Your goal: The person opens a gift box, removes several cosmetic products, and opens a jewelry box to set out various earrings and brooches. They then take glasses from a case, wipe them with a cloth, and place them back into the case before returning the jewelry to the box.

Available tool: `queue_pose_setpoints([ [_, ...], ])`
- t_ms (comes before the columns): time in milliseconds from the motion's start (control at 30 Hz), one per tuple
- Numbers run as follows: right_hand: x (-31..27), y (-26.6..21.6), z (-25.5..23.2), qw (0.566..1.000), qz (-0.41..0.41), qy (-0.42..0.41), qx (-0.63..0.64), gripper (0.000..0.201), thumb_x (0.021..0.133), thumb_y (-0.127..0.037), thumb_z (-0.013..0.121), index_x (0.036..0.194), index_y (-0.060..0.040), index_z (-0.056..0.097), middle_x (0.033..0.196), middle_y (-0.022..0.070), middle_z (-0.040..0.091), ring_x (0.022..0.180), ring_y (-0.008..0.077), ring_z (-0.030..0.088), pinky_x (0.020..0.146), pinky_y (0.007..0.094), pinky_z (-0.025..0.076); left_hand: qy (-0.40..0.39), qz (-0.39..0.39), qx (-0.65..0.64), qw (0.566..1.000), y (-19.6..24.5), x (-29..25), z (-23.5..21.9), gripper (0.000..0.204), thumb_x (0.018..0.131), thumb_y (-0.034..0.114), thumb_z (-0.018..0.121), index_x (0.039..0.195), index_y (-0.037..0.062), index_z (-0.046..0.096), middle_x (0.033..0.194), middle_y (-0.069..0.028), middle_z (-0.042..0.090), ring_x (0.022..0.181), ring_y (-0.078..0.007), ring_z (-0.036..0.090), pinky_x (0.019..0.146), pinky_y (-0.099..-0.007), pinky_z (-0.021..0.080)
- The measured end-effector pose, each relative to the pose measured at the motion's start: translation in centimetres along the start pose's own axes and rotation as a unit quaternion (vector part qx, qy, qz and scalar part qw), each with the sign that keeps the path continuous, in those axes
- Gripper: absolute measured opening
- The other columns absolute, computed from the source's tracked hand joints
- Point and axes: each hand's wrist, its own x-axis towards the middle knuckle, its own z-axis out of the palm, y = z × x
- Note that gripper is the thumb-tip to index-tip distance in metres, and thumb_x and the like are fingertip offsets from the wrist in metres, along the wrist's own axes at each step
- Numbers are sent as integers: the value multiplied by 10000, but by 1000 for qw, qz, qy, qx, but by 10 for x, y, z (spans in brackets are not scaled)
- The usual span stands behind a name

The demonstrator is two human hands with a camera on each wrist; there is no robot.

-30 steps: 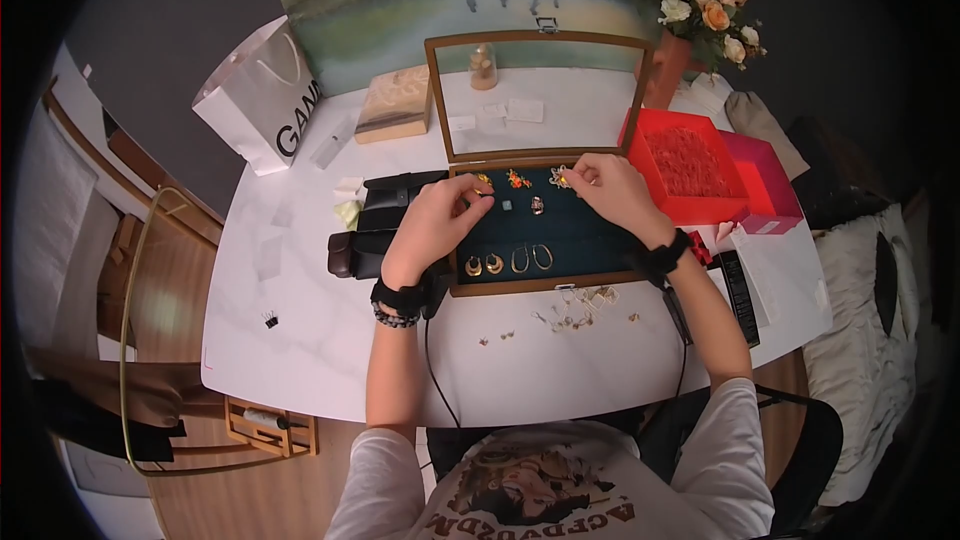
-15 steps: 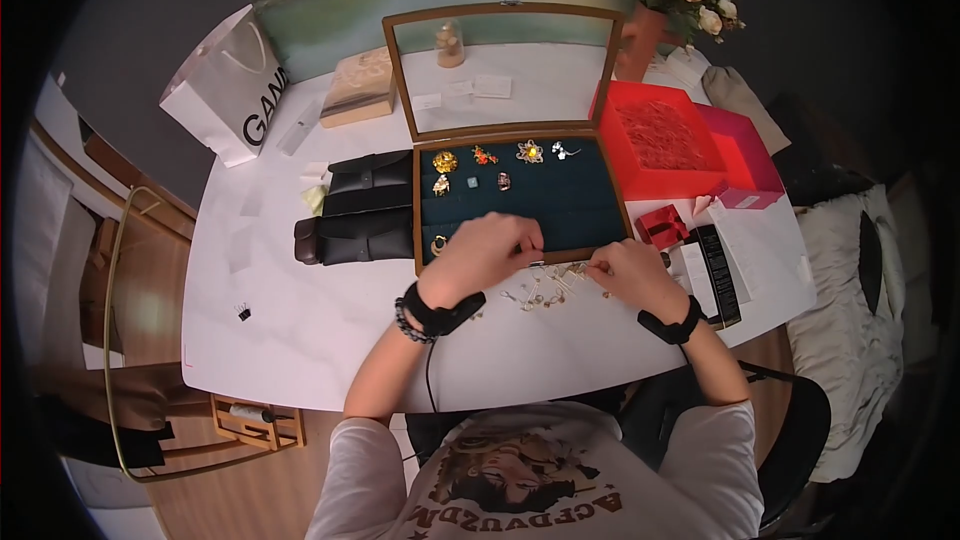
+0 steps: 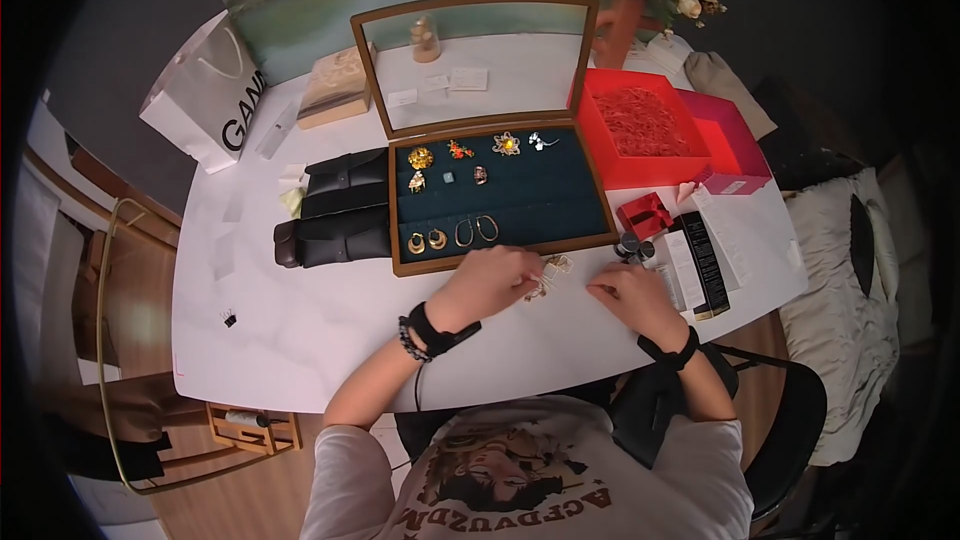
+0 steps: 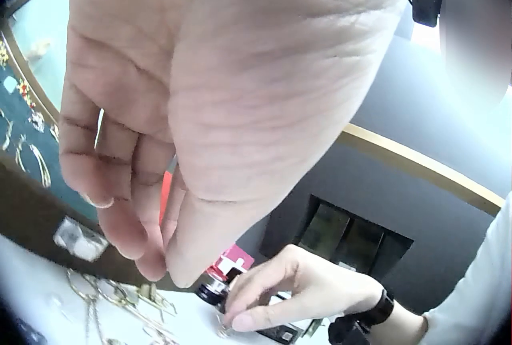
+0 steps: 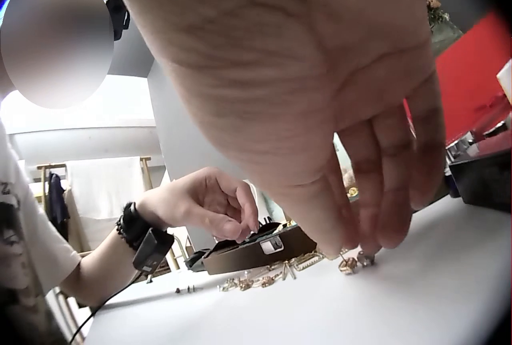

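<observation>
My left hand (image 3: pixel 485 285) hovers palm down over a small heap of gold-toned jewelry (image 5: pixel 256 282) at the table's front, fingers loosely bent with nothing seen between them. To its right, my right hand (image 3: pixel 640 295) is low at the table, its thumb and fingertips pinching small sparkly earrings (image 5: pixel 348 266). Behind both hands lies a wooden jewelry box (image 3: pixel 540 195) lined in dark green, its glass lid raised. Inside are several brooches (image 3: pixel 420 157) along the back, a ring (image 3: pixel 480 175), a pair of thin hoop earrings (image 3: pixel 465 232) and a pair of crescent earrings (image 3: pixel 437 239).
Black cases (image 3: pixel 345 235) lie against the box's left side. On the right stand a red box (image 3: pixel 640 172) with shredded filler, a small red gift box (image 3: pixel 645 213), little dark jars (image 3: pixel 632 248) and a narrow black carton (image 3: pixel 705 265). A white paper bag (image 3: pixel 205 105) stands far left.
Both hands have drawn back from the jewelry box's top row to the table in front of it. The right hand has taken hold of small earrings. The head view has shifted.
</observation>
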Motion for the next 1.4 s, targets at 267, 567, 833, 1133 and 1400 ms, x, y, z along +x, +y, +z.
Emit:
queue_pose_setpoints([
  [267,-3,12,21,995,-13,70,64,161,989,-171,659,982,-23,723,901,123,739,776,297,726,678,404,550,67,20,-20,997,25,24,57,232,911,193,770,1081,51,701,950,-108,760,817,-299,744,715,-401,580],
  [567,-7,19,29,828,97,31,551,204,1070,-207,634,1016,-24,707,881,1,680,693,47,567,605,212,454,142,59,-232,961,37,34,40,122,942,64,739,1010,-36,726,913,-166,743,790,-294,752,695,-346,576],
  [833,-18,26,29,989,-58,96,97,142,932,-78,696,1045,-1,731,995,142,710,836,358,694,759,435,559,175,-46,-172,968,-13,54,-42,150,936,91,783,1014,-37,782,820,-82,770,716,-97,714,657,-240,553],
  [1133,3,10,10,978,-16,69,197,102,956,-55,677,989,20,738,971,161,710,858,349,700,746,381,551,137,-79,-242,957,-98,103,-48,186,966,80,758,1061,-81,765,883,-106,784,839,-128,757,747,-249,610],
  [1400,129,9,13,915,-41,147,373,143,931,-93,732,999,31,750,837,93,767,776,117,726,708,275,560,146,-83,-98,981,-113,129,-41,137,903,22,784,1029,-32,795,879,-113,797,804,-140,758,744,-277,602],
])
